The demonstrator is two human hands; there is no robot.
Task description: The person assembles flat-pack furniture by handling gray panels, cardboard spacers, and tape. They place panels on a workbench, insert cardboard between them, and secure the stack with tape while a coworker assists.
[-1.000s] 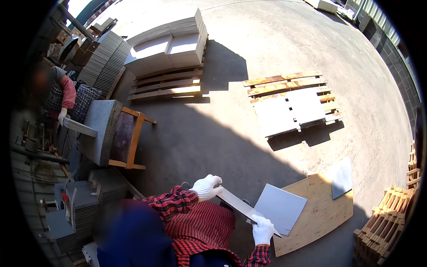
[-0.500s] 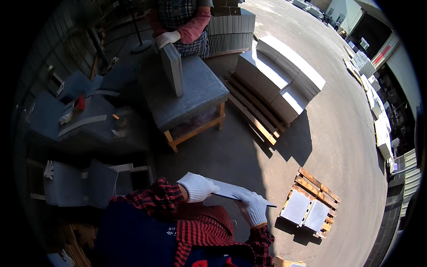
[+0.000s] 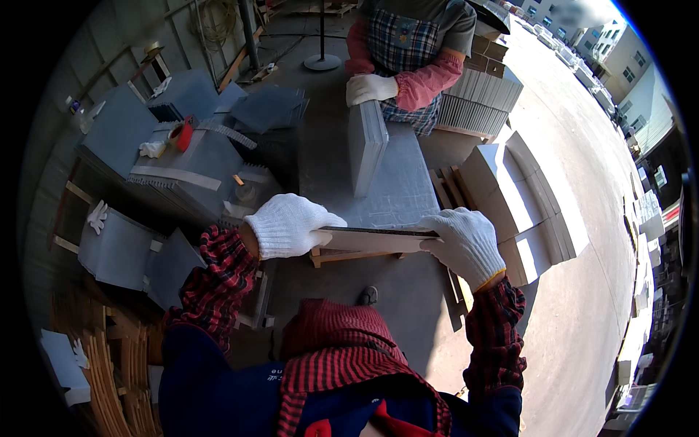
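Observation:
A thin grey stone tile (image 3: pixel 375 240) is held up in front of me, seen nearly edge-on. My left hand (image 3: pixel 290 227), in a white knitted glove, pinches its left end between thumb and fingers. Gloved likewise, my right hand (image 3: pixel 466 246) grips the opposite end. Beyond the tile stands a slate-topped work table (image 3: pixel 409 171). Several tiles stand upright on it as a stack (image 3: pixel 368 149), and a co-worker's gloved hand (image 3: pixel 371 89) rests on top. My tile overlaps the table's near edge in view; whether it touches cannot be told.
Dark tile stacks (image 3: pixel 120 138) with a red tape roll (image 3: pixel 180 135) fill the left. Pale slab blocks (image 3: pixel 502 189) sit on a pallet at right. More tiles stand in rows (image 3: pixel 477 102) behind the co-worker. Wooden strips (image 3: pixel 109 371) lie at lower left.
I have turned from the sunlit pallet at the right toward the table. Both hands have raised the tile and brought it up to the table's near side.

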